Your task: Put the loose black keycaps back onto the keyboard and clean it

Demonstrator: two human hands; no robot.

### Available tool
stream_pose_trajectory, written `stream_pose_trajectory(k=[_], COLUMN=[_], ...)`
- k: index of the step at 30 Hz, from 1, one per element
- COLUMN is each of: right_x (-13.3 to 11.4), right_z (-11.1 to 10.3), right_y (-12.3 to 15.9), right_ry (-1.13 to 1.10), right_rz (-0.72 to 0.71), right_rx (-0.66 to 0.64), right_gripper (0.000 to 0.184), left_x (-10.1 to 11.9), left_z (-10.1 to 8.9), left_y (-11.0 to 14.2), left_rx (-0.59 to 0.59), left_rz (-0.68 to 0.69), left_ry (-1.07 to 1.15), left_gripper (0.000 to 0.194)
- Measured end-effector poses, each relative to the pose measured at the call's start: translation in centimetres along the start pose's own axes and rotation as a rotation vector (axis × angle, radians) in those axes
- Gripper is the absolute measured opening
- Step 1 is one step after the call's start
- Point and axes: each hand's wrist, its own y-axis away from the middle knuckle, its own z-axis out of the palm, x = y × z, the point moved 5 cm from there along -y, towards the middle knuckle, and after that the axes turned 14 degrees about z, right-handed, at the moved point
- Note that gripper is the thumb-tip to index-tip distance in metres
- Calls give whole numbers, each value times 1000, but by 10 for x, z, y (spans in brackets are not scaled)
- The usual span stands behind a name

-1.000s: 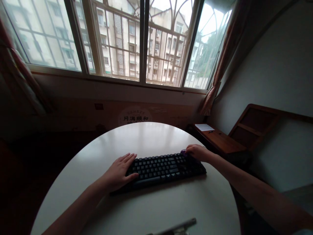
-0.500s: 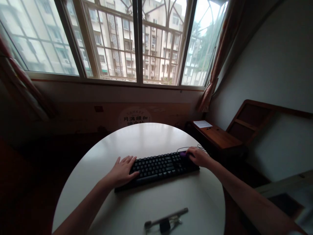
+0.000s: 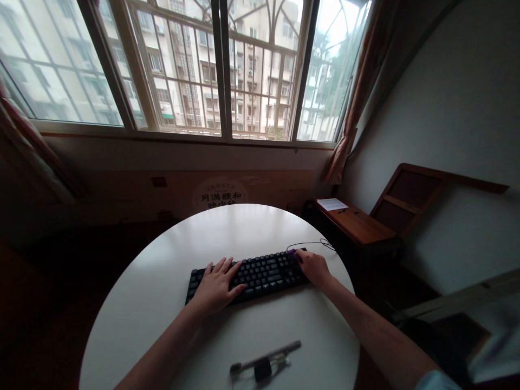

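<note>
A black keyboard (image 3: 264,273) lies aslant on the round white table (image 3: 170,254). My left hand (image 3: 217,286) rests on its left part, fingers spread over the keys, with the left end of the keyboard showing past it. At the far right end, my right hand (image 3: 314,267) is closed around a small purple thing (image 3: 291,252). My fingers cover most of that thing, so its kind cannot be made out. A thin black cable (image 3: 309,244) curves from behind the keyboard to the table's right edge.
Near the front of the table lies a slim grey bar (image 3: 280,351) with a black block (image 3: 262,369) and thin wires. Right of the table stands a wooden bench (image 3: 365,227) with a white paper (image 3: 332,204). A barred window (image 3: 227,81) is ahead.
The keyboard has shifted left. My left hand now lies further in from its left end. My right hand has moved left with the purple thing. The view has turned slightly right.
</note>
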Motion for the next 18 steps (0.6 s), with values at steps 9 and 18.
stream_pose_trajectory(k=[9,18], right_x=[36,5], right_z=[-15,-24], right_y=[64,-3], right_ry=[3,-27], right_rz=[-14,51], right_rx=[-32,25], right_gripper=[23,38], left_x=[3,4], left_z=[-2,-4], left_y=[-1,0], left_rx=[0,-7], left_rz=[6,-12], left_ry=[-1,-32], left_gripper=[75,73])
